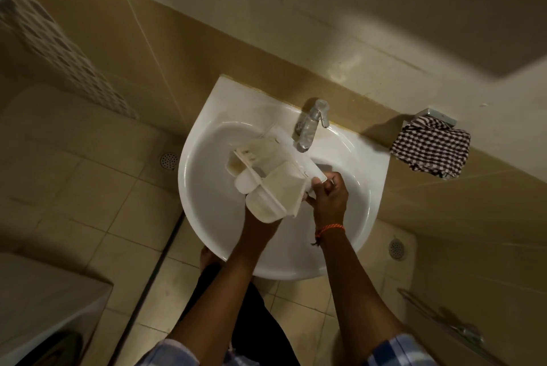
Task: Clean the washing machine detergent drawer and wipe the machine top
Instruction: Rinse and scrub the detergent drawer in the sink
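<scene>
1. Nearest, low on the left: the washing machine (44, 306) corner, well apart from the action.
2. Over the sink (349, 235), the left hand (260, 223) is mostly hidden beneath the detergent drawer (275, 176); its grip can't be judged, though it seems to support the drawer.
3. The right hand (328, 191) curls round the drawer's right end.
4. The tap (310, 125) hangs just above the drawer.
5. Farthest right, a checked cloth (432, 146) drapes from a wall holder.
</scene>
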